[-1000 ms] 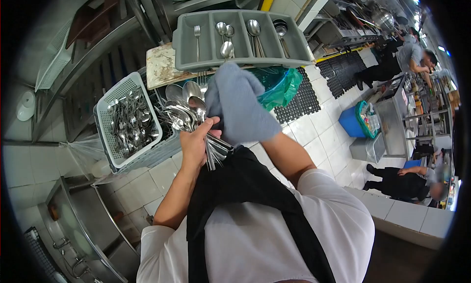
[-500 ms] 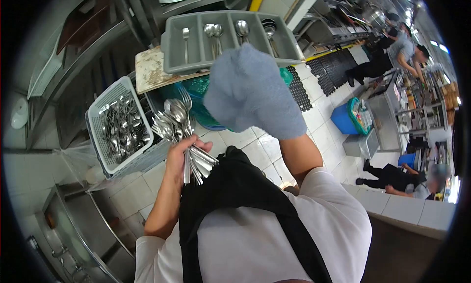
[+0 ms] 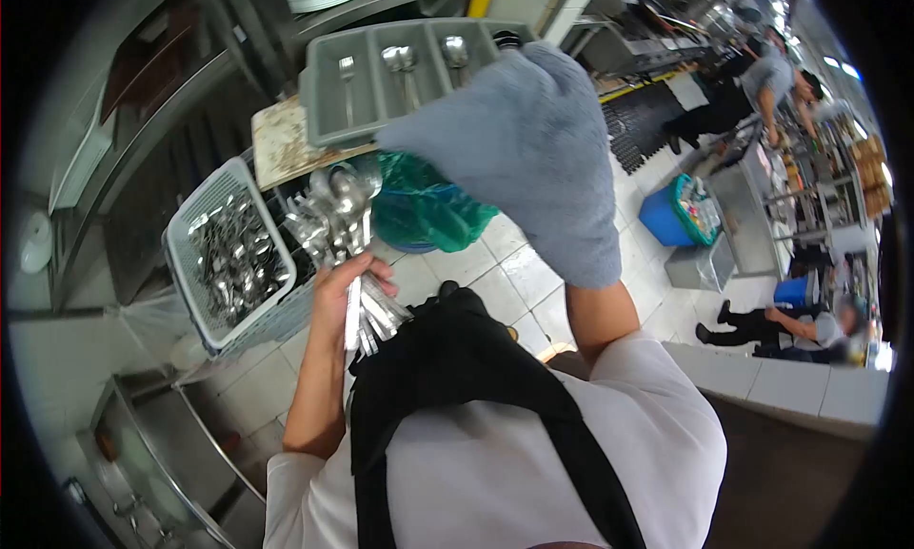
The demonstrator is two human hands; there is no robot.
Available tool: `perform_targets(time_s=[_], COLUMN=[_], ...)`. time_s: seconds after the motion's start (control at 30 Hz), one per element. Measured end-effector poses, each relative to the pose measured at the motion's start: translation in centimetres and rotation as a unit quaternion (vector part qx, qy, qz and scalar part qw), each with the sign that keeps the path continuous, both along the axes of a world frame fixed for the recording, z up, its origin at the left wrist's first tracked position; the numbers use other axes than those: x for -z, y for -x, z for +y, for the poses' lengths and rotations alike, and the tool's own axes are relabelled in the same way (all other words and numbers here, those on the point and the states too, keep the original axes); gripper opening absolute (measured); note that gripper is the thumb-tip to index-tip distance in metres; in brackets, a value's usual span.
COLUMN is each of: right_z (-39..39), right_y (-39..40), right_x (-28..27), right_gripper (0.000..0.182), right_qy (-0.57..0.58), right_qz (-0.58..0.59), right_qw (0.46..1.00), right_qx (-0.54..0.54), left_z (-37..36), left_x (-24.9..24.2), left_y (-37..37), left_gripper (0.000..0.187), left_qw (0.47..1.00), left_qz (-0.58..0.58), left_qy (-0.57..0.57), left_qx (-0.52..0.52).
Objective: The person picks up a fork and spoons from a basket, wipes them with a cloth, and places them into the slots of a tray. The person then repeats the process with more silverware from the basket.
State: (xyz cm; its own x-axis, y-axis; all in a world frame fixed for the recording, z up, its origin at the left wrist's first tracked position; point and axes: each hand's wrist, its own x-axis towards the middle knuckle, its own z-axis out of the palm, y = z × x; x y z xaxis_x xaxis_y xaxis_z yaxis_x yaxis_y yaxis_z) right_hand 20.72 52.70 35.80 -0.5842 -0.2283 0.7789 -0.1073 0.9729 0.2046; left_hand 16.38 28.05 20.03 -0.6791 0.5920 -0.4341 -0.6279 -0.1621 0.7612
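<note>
Left hand [image 3: 354,280] with loose bunch of silver metal cutlery [image 3: 345,192]

Hands: apart. Left, closed round the bunch at its handles, in front of the black cloth apron [image 3: 457,359]; bowls and tips fan out beyond the fingers, handle ends toward the apron. Right, hidden beneath a soft blue-grey cloth [image 3: 533,139] draped down to the forearm; its grip cannot be told.

Handling, cutlery: judged stiff and hardy, each piece light, the bunch weighty together; smooth, probably slippery if damp, and apt to slide out singly. Best hold: round the gathered handles, bowls left free.

Handling, cloth: judged light, limp and absorbent; best taken through a fold, as loose corners may snag on tines.

Just beside the bunch: white perforated plastic basket [image 3: 271,216], heaped with mixed cutlery [image 3: 238,263]; on the other side, a crumpled green plastic bag [image 3: 428,206].

Beyond: grey plastic compartment tray [image 3: 324,135] on a pale, brown-stained board [image 3: 279,144]. First compartment, one metal fork [image 3: 348,90]; second, small spoons [image 3: 405,73]; third, larger spoons [image 3: 455,49]; fourth, largely masked by the cloth.
</note>
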Motion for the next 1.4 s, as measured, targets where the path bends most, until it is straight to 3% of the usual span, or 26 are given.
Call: perform_targets(time_s=[0.17, 0.3, 0.5, 0.63, 0.77, 1.03, 1.2, 1.3, 1.33, 1.4], right_z=[-0.4, 1.0, -3.4, -2.1, -2.0, -1.0, -2.9, -3.6, -4.9, -4.3], right_y=[-0.3, -0.3, -1.4, -1.3, -1.8, -2.1, -1.7, -1.1, -1.4, -0.7], right_x=[5.8, 10.8, 2.8, 3.7, 6.4, 4.8, 5.4, 6.7, 7.4, 7.7], right_gripper=[0.01, 0.01, 0.008, 0.008, 0.011, 0.018, 0.023, 0.026, 0.031, 0.029], right_qy=[-0.002, -0.004, 0.172, 0.081, 0.059, 0.078, 0.077, 0.157, 0.328, 0.284], right_qz=[-0.135, -0.176, -0.134, 0.01, -0.116, -0.106, -0.253, -0.305, -0.219, -0.269], right_qw=[0.988, 0.972, 0.976, 0.996, 0.99, 0.991, 0.964, 0.939, 0.909, 0.915], right_qx=[0.076, 0.154, 0.015, 0.031, 0.062, 0.039, 0.027, -0.032, -0.134, -0.098], left_z=[1.3, 2.4, 3.4, 3.8, 3.4, 3.9, 4.5, 5.3, 5.7, 5.7], left_x=[-1.0, -1.3, -2.2, -2.0, -2.1, -2.0, -1.9, -2.2, -2.8, -2.4], left_y=[-0.8, -0.9, -1.3, -1.4, -1.5, -1.7, -1.4, -1.8, -2.2, -2.0], left_gripper=[0.023, 0.021, 0.017, 0.014, 0.016, 0.017, 0.013, 0.009, 0.01, 0.01], left_qw=[0.999, 0.998, 0.99, 0.986, 0.987, 0.987, 0.988, 0.99, 0.989, 0.987], left_qz=[0.029, 0.031, 0.104, 0.09, 0.076, 0.066, 0.096, 0.089, 0.076, 0.077], left_qy=[-0.025, -0.009, 0.007, -0.005, 0.028, 0.029, 0.02, -0.027, -0.011, -0.003], left_qx=[-0.016, -0.052, -0.097, -0.144, -0.135, -0.146, -0.119, -0.106, -0.123, -0.139])
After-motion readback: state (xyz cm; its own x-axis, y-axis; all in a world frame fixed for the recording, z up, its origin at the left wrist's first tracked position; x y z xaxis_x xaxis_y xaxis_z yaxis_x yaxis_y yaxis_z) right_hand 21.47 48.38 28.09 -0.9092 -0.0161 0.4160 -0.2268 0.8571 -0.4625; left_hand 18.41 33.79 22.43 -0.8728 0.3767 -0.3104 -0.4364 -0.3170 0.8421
